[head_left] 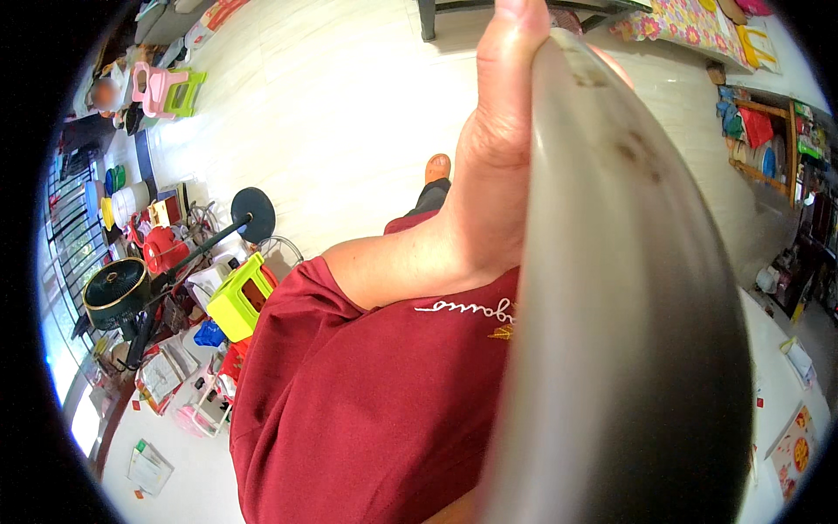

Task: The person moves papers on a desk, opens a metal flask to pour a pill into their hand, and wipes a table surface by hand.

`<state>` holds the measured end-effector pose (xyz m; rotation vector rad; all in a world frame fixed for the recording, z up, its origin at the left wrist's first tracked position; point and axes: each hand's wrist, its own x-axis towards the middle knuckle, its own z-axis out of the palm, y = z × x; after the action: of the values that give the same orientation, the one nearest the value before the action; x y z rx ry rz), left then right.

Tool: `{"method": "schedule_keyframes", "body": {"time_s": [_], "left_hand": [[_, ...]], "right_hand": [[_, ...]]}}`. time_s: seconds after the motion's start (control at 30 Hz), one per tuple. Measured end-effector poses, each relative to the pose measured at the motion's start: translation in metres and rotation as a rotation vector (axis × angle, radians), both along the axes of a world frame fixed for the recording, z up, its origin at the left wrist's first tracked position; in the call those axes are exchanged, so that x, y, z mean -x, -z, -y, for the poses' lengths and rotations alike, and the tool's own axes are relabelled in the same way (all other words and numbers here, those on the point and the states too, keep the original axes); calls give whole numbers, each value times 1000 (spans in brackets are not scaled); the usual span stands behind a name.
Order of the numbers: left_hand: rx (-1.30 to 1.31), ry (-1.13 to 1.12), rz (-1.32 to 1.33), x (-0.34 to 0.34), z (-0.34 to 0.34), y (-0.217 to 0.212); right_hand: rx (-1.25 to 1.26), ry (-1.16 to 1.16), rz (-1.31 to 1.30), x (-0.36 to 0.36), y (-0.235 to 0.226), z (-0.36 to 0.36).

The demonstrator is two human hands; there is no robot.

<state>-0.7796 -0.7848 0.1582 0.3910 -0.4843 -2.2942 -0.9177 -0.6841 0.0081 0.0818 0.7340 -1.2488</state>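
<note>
My left hand point(497, 166) comes up from a maroon sleeve at the left, its thumb along the edge of a large, pale grey curved object point(620, 288). Some fingertips show past the object's far top edge, so the hand is closed on it. The object is smooth and glossy, with a few brownish spots near its top. It stands on edge very close to me and is blurred, so its kind cannot be told. Its lower part runs out of the picture. A strip of skin shows at the bottom edge beside it; my right hand is not visible.
A green stool point(240, 297), a black fan point(118, 288) and a round dark stand base point(253, 216) are among clutter at the left. A pink chair point(155, 87) stands farther back near a person. Wooden shelves point(764, 140) are at the right, and a flowered cloth point(690, 31) lies far right.
</note>
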Motion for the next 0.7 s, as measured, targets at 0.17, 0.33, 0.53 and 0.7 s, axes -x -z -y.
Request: {"method": "schedule_keyframes", "body": {"time_s": [0.17,0.33,0.53,0.7], "left_hand": [[-2,18,-7,1,-3,0],[-8,38,-13,0,-7,2],[-13,40,-20,7,-4,7],[-4,-57,97,1,1,10]], "right_hand": [[10,1,12,-1,-1,-2],[21,15,23,1,-1,-2],[25,43,32,3,-5,-6],[-20,59,46,-2,-5,-5]]}}
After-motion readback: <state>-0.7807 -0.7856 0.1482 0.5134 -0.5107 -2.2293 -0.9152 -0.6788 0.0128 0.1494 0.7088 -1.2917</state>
